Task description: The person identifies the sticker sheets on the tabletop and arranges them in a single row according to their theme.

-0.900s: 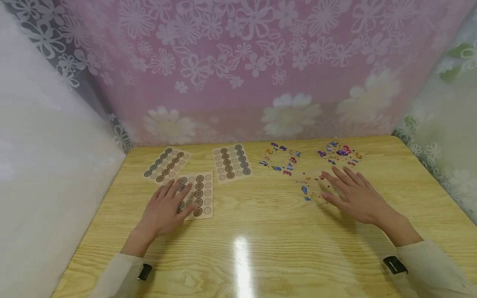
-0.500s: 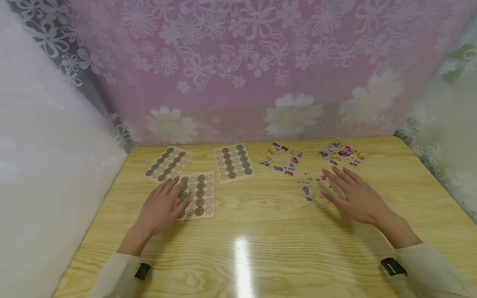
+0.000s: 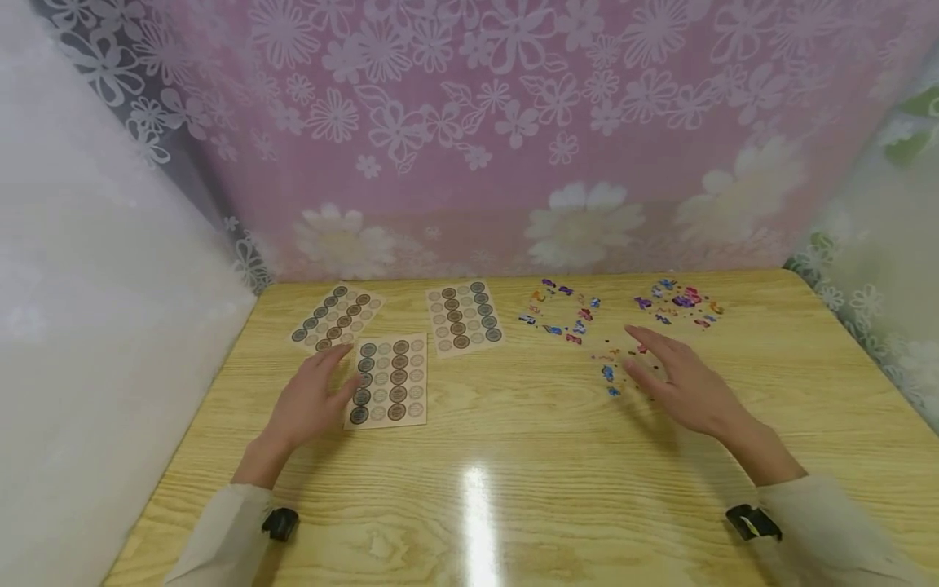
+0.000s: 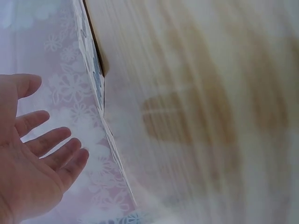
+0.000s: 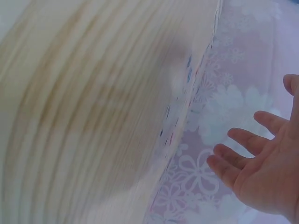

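Note:
My left hand (image 3: 304,403) hovers by the left edge of the nearest sheet of round stickers (image 3: 387,381), fingers loosely spread and holding nothing. In the left wrist view, the left hand (image 4: 39,158) hangs in the air above the table, its palm showing. On the other side, my right hand (image 3: 685,387) is held over a loose scatter of small colourful pieces (image 3: 608,373) and partly hides them. From the right wrist view, the right hand (image 5: 261,163) has relaxed, slightly bent fingers with nothing in them.
Two more sticker sheets lie behind the nearest one, a tilted sheet (image 3: 337,316) and a straighter sheet (image 3: 465,318). A ring of colourful pieces (image 3: 574,338) and a cluster of pieces (image 3: 684,302) lie at the back right. Floral curtains (image 3: 440,163) enclose the wooden table (image 3: 513,456).
Both hands have turned from palm down to more edge-on, thumbs upward. The left has drawn left off the nearest sheet, uncovering it; the right has shifted slightly left. The pieces lie as before.

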`<action>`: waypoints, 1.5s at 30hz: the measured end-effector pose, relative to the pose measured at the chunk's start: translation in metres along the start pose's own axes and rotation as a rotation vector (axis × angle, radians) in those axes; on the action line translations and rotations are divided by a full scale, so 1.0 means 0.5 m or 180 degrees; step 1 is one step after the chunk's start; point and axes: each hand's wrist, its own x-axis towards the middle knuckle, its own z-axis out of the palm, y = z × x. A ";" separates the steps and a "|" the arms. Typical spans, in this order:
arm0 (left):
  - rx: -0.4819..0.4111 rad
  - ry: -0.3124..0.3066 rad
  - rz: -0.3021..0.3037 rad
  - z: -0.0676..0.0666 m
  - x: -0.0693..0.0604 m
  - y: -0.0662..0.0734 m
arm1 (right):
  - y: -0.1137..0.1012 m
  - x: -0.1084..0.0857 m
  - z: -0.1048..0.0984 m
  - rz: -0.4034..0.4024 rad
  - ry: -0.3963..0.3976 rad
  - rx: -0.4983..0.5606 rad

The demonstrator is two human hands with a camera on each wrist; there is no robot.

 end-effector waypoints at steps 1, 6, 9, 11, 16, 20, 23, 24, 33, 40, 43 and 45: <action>-0.0054 -0.0005 -0.0046 -0.002 0.002 -0.002 | -0.004 0.003 0.003 0.0011 -0.0008 0.0108; -0.0320 -0.0058 -0.0225 -0.008 0.008 -0.012 | -0.024 0.017 0.020 0.0135 -0.0109 0.0570; -0.0445 -0.0062 -0.0263 -0.010 0.011 -0.016 | -0.035 0.024 0.029 0.0185 -0.0164 0.0758; -0.0501 -0.0043 -0.0275 -0.012 0.013 -0.018 | -0.042 0.029 0.034 0.0165 -0.0184 0.0882; -0.0638 -0.0004 -0.0318 -0.016 0.016 -0.029 | -0.048 0.053 0.051 0.0134 -0.0235 0.1099; -0.0873 -0.0010 -0.0414 -0.016 0.020 -0.040 | -0.054 0.073 0.056 0.0114 -0.0309 0.1199; -0.1030 -0.0015 -0.0455 -0.016 0.024 -0.040 | -0.062 0.086 0.061 0.0087 -0.0345 0.1352; -0.1066 -0.0018 -0.0469 -0.016 0.026 -0.040 | -0.065 0.091 0.064 0.0080 -0.0361 0.1431; -0.1145 -0.0085 -0.0539 -0.013 0.048 -0.030 | -0.103 0.140 0.112 0.0062 -0.0622 0.2276; -0.1219 -0.0133 -0.0662 -0.011 0.064 -0.044 | -0.138 0.180 0.150 0.0121 -0.0761 0.2747; -0.1337 -0.0151 -0.0732 -0.010 0.070 -0.050 | -0.147 0.196 0.165 0.0152 -0.0804 0.2796; -0.1396 -0.0175 -0.0774 -0.010 0.073 -0.053 | -0.154 0.206 0.175 0.0190 -0.0829 0.2830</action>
